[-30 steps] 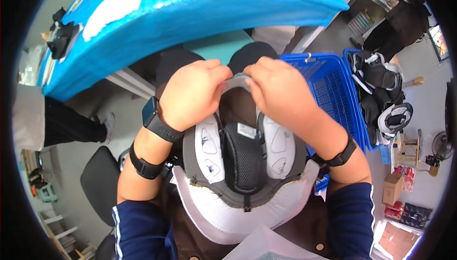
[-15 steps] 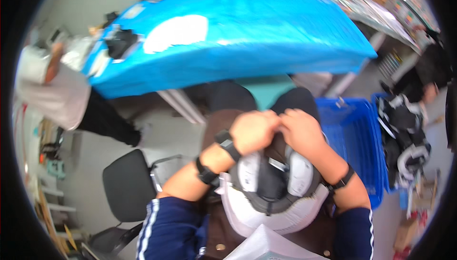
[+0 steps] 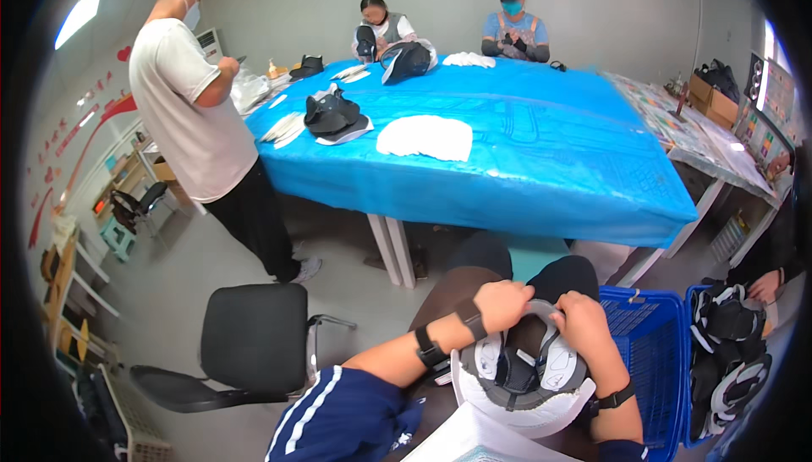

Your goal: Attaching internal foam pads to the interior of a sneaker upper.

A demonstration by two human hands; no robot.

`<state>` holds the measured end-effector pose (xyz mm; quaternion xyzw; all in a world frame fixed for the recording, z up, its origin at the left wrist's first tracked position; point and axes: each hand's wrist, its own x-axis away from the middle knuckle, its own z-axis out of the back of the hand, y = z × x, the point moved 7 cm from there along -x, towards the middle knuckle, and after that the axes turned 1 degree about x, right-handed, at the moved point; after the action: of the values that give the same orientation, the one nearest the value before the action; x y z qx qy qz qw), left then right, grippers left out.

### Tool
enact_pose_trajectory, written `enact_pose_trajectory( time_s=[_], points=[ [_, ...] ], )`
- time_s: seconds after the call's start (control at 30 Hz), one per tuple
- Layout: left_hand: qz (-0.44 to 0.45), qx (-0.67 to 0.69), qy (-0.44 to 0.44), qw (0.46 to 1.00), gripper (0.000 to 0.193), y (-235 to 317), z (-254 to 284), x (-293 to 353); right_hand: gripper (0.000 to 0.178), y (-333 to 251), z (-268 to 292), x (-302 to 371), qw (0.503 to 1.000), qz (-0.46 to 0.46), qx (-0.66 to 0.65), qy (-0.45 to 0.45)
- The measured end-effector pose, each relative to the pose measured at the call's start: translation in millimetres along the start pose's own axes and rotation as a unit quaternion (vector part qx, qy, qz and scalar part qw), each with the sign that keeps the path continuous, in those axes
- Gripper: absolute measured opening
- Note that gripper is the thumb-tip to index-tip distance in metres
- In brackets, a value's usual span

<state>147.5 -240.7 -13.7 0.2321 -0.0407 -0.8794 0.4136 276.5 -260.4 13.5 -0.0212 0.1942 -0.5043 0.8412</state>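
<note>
In my lap lies a white-edged, helmet-like padded liner (image 3: 518, 390), open side up, with grey and black lining and two white side pads. My left hand (image 3: 503, 304) has its fingers closed on the far left of the liner's grey rim. Pinching the same rim a little to the right is my right hand (image 3: 584, 322). Some of my fingertips are hidden behind the rim. A white sheet-like piece (image 3: 474, 437) covers part of the view below the liner.
A blue-covered table (image 3: 541, 191) stands ahead with black headgear pieces (image 3: 334, 115) and white pads (image 3: 425, 138). Blue baskets (image 3: 647, 310) are at my right, one holding black-and-white liners (image 3: 732, 314). An office chair (image 3: 254, 335) stands left. One person stands left; two sit across the table.
My view has lifted, showing more of the room. My hands, close together before, are now apart on the liner's rim. The liner appears lower and farther right in view.
</note>
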Motion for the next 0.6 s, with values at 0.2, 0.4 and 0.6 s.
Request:
enact_pose_trajectory(
  time_s=[0.2, 0.4, 0.6],
  points=[
    [-0.015, -0.008, -0.062, 0.998, 0.016, -2.7, 1.1, 8.7, 0.013, 2.2, -2.4, 9.7, 0.998, -0.031, -0.031, 0.035],
    [0.0, 0.06, -0.036, 0.998, 0.013, -15.7, 10.0, 20.1, 0.016, 16.3, 10.8, 22.6, 0.996, -0.052, -0.064, 0.039],
    [0.016, 0.077, -0.014, 0.997, 0.012, -14.2, 20.9, 19.4, 0.018, 18.9, 10.3, 29.3, 0.994, -0.085, -0.047, 0.049]
  ],
)
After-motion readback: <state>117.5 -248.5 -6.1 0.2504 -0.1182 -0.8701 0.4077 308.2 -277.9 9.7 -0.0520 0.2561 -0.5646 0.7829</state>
